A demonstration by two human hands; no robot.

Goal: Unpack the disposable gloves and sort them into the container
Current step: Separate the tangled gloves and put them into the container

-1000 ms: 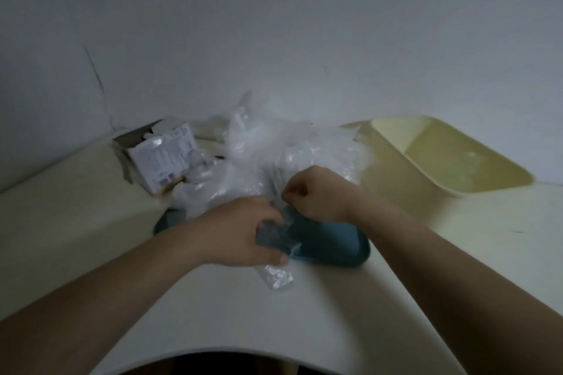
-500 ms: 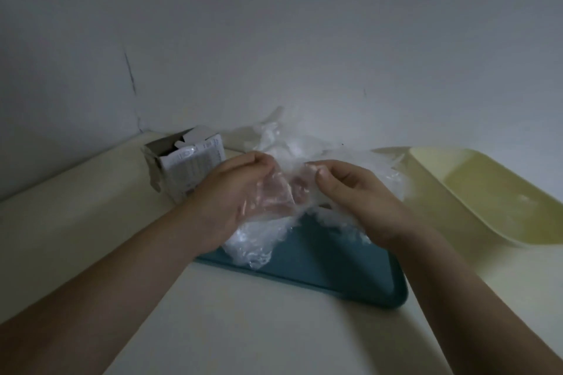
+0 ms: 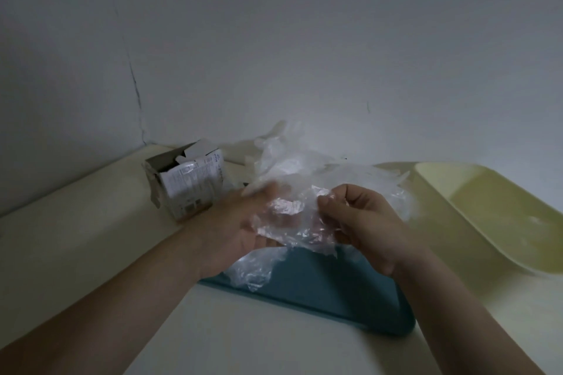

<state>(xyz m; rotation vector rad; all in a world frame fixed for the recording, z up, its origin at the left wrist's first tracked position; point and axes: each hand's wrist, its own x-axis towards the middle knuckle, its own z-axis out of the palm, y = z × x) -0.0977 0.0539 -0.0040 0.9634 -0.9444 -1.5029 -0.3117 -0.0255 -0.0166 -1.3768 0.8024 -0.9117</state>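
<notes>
**One glove held up between both hands**

We see a crumpled clear glove held above the teal tray, which lies near the front edge of the tabletop. The right hand pinches the glove's right side between curled fingers and thumb. The left hand lies under its left side. Its fingers are blurred, so we cannot tell whether they close on the film. Behind the hands, a loose pile of gloves covers the tray's far end. A torn cardboard box stands toward the back left corner, and the pale yellow container sits by the right edge.
</notes>
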